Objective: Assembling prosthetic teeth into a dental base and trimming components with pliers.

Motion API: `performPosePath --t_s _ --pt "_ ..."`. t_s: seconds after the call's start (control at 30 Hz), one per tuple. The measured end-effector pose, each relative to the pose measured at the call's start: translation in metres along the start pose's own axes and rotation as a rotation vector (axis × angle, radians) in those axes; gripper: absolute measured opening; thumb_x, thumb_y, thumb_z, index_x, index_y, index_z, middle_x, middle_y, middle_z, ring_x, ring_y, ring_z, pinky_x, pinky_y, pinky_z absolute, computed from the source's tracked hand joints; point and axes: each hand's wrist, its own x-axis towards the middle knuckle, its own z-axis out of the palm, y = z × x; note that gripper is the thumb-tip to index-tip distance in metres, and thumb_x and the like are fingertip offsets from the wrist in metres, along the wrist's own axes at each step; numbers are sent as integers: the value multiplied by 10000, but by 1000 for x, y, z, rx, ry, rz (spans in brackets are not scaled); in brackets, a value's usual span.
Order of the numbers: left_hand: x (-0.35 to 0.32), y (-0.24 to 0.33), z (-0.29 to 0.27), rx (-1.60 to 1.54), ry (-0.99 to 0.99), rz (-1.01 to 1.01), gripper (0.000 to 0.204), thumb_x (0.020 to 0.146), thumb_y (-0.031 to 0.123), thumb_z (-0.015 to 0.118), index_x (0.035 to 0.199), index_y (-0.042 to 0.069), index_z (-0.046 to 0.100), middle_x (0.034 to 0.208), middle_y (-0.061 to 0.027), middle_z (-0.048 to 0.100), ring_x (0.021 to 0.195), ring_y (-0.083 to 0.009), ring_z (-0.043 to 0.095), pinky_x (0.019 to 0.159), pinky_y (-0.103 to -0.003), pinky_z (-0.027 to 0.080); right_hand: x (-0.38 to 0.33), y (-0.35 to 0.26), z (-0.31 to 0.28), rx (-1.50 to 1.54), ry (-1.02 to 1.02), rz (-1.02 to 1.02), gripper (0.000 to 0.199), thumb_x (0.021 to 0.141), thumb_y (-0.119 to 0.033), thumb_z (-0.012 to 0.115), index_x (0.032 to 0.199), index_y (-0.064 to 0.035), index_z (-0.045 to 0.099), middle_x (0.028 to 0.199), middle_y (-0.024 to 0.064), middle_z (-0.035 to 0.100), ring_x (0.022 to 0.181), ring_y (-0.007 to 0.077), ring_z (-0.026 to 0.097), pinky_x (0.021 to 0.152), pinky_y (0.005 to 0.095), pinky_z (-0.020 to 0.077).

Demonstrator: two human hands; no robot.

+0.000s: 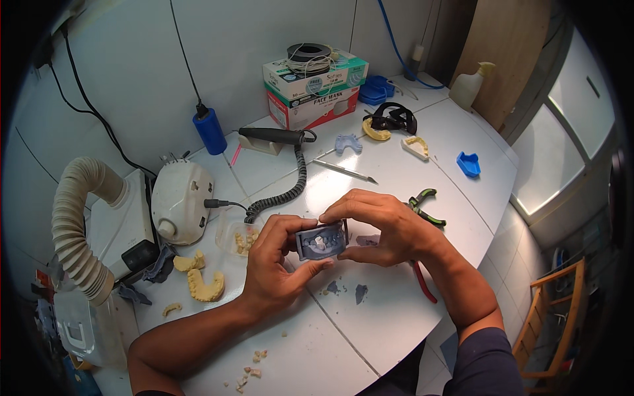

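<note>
Above the middle of the white table, a small grey dental model (321, 245) with a single white tooth is held between both hands. My left hand (276, 261) grips its left side, thumb below and fingers curled behind. From the right, my right hand (382, 228) is closed on its right edge, fingers above and thumb below. A clear plastic tub (224, 231) with several yellowish tooth pieces stands just left of my left hand. Beside my right forearm lie pliers with black-green handles (432, 219) and a red-handled tool (422, 284). Grey scraps (360, 294) lie below the hands.
At the left are a ribbed hose (72, 218), a white control box (181, 201) and yellow dental models (206, 287). Farther back lie a handpiece (274, 136), a craft knife (347, 171), stacked boxes (310, 109), dark goggles (395, 119) and a blue tray (468, 165). Tooth-like bits (254, 373) lie near the front.
</note>
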Motion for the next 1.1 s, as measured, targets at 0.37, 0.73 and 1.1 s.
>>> performPosePath --t_s 0.37,0.73,1.1 --pt "-3 0 -3 132 14 57 624 816 138 978 1312 -24 636 1220 -96 563 1104 -167 661 931 -303 596 1 -1 1 -115 -17 -58 544 672 -69 945 1181 -61 750 1073 113 771 1012 286 751 871 394 618" --pt "-2 0 -4 203 16 94 636 819 167 980 1317 -30 637 1185 -88 542 1048 -142 642 873 -285 594 0 0 0 -75 -32 -27 541 688 -121 974 1176 -55 749 1106 121 765 1038 295 749 896 406 613" --pt "1 -1 0 155 24 117 612 850 39 920 1374 -6 608 1261 -100 557 1159 -192 686 980 -313 620 0 0 -5 71 -38 -25 648 693 -106 974 1297 -58 745 1162 135 761 1093 304 751 949 424 612"
